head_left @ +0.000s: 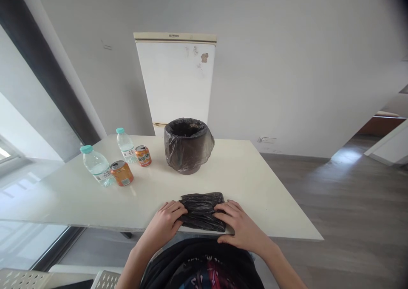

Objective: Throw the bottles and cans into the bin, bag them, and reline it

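Observation:
A folded black plastic bag point(204, 212) lies crumpled near the front edge of the white table. At its left end rests my left hand point(167, 219), fingers curved and lying on the bag's edge, thumb lower down. My right hand point(237, 221) touches the opposite end with its fingers spread and its thumb apart by the table edge. Neither hand lifts the bag. Farther back stands a bin point(188, 146) lined with a dark, see-through plastic bag folded over its rim. The inside of the bin is mostly dark.
On the left of the table point(255, 187) stand two clear bottles with teal caps, one nearer point(97, 165) and one farther point(126, 144). Beside them are two orange cans, a nearer point(121, 173) and a farther one point(143, 156). Behind is a white fridge point(178, 80).

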A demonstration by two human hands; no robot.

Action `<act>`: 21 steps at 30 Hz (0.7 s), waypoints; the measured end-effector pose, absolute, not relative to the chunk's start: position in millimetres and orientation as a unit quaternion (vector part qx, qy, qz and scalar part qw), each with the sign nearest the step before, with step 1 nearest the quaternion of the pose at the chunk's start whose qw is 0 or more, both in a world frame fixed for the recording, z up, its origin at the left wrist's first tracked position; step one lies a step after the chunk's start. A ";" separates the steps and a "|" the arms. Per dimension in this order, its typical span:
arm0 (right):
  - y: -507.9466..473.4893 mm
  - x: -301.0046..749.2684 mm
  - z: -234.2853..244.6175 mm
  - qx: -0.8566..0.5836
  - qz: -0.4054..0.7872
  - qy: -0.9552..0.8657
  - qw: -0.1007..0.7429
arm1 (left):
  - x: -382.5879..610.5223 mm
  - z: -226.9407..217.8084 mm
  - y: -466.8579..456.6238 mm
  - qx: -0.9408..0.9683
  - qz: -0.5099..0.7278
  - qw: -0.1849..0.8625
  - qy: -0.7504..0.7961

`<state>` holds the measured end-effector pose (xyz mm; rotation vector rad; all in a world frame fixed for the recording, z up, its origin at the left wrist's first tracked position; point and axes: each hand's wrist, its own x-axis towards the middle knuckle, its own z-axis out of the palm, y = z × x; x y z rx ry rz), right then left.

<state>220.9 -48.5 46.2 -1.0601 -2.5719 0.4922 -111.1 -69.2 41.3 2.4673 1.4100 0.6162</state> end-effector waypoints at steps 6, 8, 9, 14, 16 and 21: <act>-61.0 216.9 32.6 -0.330 0.124 -0.914 0.201 | -97.0 49.1 -80.1 0.856 0.186 0.089 0.474; -64.4 218.4 28.7 -0.320 0.120 -0.915 0.213 | -92.3 47.7 -81.9 0.857 0.188 0.086 0.472; -65.3 219.9 27.5 -0.323 0.126 -0.912 0.222 | -90.9 46.4 -82.6 0.856 0.191 0.087 0.473; -61.1 227.7 28.9 -0.414 0.215 -0.842 0.273 | -94.3 35.2 -79.7 0.854 0.215 0.109 0.461; -55.8 224.9 30.9 -0.444 0.272 -0.803 0.290 | -96.2 29.9 -73.8 0.842 0.234 0.130 0.469; -41.2 204.4 27.1 -0.509 0.269 -0.729 0.369 | -89.8 30.9 -50.3 0.757 0.282 0.204 0.553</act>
